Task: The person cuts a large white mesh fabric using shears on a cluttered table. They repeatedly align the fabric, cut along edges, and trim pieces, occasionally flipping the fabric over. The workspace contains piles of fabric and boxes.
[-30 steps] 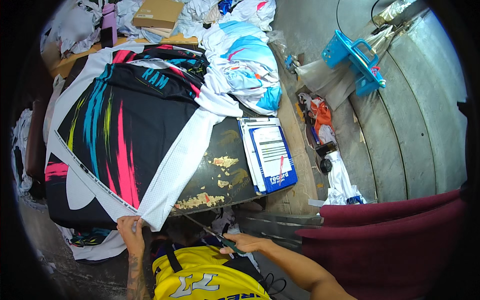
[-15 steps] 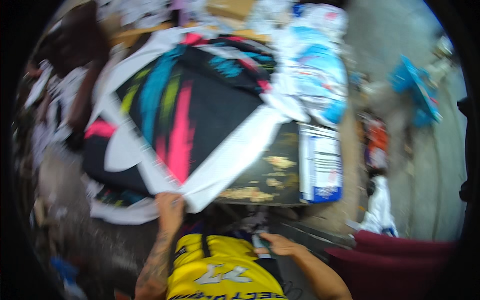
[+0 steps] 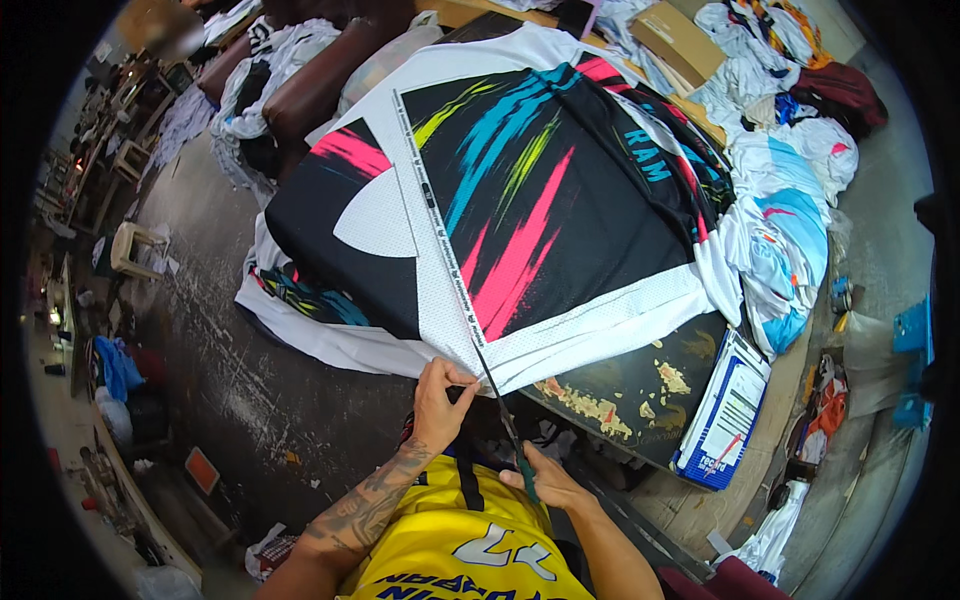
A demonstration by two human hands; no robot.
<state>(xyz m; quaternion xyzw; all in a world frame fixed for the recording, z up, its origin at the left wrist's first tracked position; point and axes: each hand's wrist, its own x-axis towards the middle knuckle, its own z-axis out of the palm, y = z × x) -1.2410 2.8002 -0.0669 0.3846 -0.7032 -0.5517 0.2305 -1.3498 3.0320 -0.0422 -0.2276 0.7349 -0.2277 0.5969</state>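
Head view: left hand pinches the white hem of the printed fabric, fingers closed on its edge. Right hand grips green-handled scissors, fingers wrapped round the handle, blades reaching up to the hem just right of the left fingers. Fabric spreads over the dark tabletop beyond both hands. 1 blue-white box lies right of the right fingers.

The table lies mostly hidden under the printed fabric, perhaps layered.
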